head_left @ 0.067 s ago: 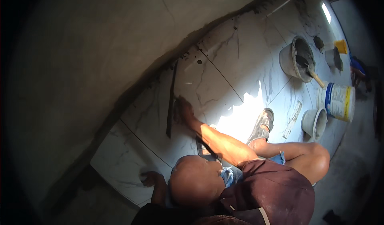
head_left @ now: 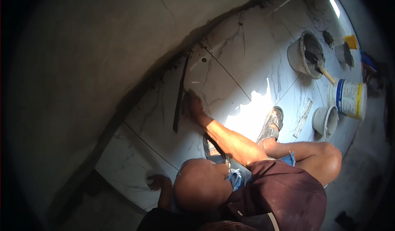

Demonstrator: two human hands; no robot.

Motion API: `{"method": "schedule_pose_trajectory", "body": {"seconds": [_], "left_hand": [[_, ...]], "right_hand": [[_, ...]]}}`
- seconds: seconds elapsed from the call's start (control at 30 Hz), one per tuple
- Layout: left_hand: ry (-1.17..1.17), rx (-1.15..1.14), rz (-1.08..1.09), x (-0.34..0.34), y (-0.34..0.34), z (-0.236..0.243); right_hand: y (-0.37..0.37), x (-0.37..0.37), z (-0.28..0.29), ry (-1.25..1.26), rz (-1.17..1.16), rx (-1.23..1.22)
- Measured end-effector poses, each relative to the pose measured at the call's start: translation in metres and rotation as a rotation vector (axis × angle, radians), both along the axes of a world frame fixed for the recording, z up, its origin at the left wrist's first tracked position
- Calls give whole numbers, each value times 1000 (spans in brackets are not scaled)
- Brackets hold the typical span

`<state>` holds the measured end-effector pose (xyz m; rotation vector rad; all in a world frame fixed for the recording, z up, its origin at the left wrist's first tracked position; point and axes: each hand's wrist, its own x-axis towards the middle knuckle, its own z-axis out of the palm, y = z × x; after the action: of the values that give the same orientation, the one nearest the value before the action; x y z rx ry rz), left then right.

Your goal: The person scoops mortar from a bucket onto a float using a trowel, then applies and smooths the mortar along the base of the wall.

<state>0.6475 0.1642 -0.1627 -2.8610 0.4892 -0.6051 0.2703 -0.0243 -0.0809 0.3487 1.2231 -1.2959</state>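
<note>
**Dark strip (head_left: 181, 95): even pressure looks best**

It lies on the pale tiles (head_left: 224, 54), one end near the wall (head_left: 103, 46). The right hand (head_left: 192, 105) is partly curled beside it; I cannot tell whether it grips. The left hand (head_left: 156, 183) is bent near the tiles' edge, its hold unclear. Steady, level pressure should prevent skewing.

Counted: one dark strip, one large grey bucket (head_left: 295, 57), one small grey bucket (head_left: 319, 121), one white pail (head_left: 347, 99), two sandals (head_left: 271, 122).
</note>
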Motion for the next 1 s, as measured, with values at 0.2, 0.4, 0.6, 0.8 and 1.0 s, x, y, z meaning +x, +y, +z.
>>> {"method": "schedule_pose_trajectory", "body": {"seconds": [0.2, 0.4, 0.6, 0.8, 1.0], "left_hand": [[1315, 931, -1413, -240, -93, 217], [1495, 1389, -1743, -327, -133, 338], [1555, 1440, -1724, -338, -141, 351], [1625, 1421, -1667, -321, -141, 339], [1654, 1402, -1643, -315, -134, 323]], "right_hand": [[-24, -129, -37, 58, -179, -78], [12, 53, -85, 942, 212, -174], [35, 26, -41, 498, 126, -89], [-23, -104, -19, -135, -136, -249], [-9, 16, -30, 111, 137, -114]]}}
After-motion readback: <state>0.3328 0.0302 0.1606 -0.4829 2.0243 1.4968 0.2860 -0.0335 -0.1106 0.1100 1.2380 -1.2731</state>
